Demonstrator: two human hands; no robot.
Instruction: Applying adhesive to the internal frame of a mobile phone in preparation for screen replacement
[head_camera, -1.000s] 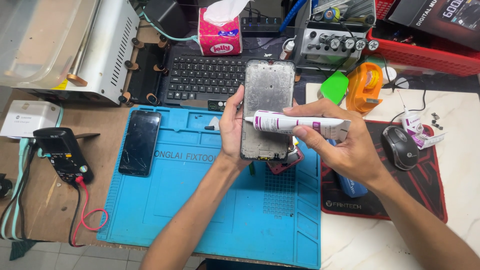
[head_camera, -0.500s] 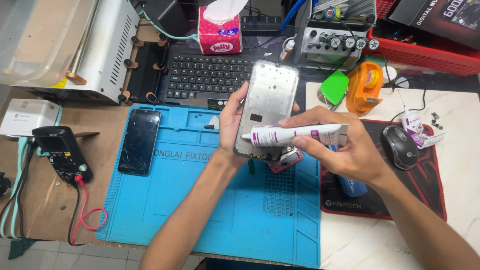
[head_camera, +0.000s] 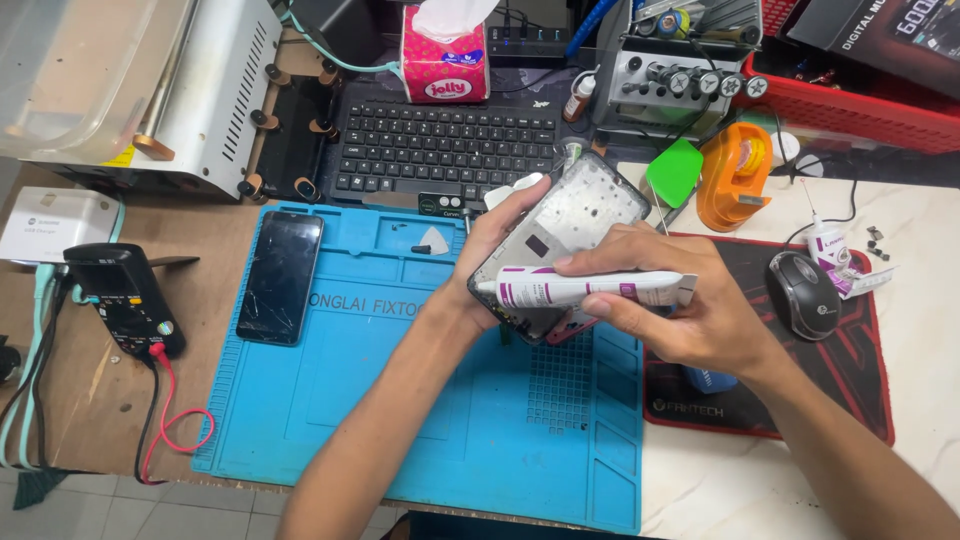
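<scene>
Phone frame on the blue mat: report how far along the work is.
Done: the grey phone frame is stripped and the black screen panel lies aside. In hand: the left hand holds the frame; the right hand lays the white glue tube across it. Left: frame and panel remain apart.

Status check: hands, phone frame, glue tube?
Left hand grips phone frame, tilted above blue mat. Right hand holds glue tube, nozzle at frame's lower left edge. Nothing in the way.
</scene>
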